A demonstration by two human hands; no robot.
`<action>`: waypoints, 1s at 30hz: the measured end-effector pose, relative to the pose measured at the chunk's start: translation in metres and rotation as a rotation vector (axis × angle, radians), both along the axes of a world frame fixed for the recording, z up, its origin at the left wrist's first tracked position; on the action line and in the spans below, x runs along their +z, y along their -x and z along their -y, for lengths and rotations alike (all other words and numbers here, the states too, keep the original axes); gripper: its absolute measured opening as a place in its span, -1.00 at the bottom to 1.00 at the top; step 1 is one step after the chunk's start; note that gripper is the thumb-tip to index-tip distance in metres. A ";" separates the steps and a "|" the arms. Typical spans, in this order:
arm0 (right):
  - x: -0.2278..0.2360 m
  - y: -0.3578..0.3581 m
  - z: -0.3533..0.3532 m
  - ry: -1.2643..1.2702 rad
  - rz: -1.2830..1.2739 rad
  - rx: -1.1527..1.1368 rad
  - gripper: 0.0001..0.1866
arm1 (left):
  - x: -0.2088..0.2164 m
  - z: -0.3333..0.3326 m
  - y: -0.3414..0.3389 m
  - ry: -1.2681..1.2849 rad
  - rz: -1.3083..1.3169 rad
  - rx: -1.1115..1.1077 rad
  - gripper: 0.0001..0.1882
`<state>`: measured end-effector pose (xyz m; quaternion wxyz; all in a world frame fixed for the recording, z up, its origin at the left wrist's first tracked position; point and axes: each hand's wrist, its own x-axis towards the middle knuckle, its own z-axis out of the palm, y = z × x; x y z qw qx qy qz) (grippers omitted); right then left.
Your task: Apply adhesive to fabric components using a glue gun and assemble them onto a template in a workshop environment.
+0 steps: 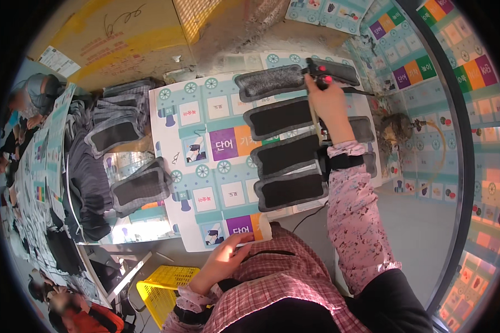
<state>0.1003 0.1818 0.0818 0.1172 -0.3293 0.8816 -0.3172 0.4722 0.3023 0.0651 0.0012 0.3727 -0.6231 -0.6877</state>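
My right hand (330, 105) is closed around a black hand tool with red knobs (320, 73), which looks like a spray gun. It is over the far part of the work table, above dark padded pieces. One fuzzy grey-black padded piece (269, 83) lies just left of the tool. Nearer me, several black pieces with grey edges, such as this padded piece (286, 155), form a column, and others lie partly under my right arm. My left hand (225, 261) is at the near edge of the printed sheet (197, 183), fingers apart, beside its curled corner.
Stacks of dark padded pieces (119, 111) stand left of the sheet. A yellow plastic basket (164, 288) sits below the table. A cardboard box (111, 39) is at the far left. A dark metal post (464, 166) rises at right, near a pale hose (441, 150). Other people appear far left.
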 end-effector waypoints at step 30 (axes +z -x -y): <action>-0.012 0.025 -0.053 0.031 0.269 -0.003 -0.48 | -0.012 0.013 -0.002 0.016 0.045 -0.007 -0.65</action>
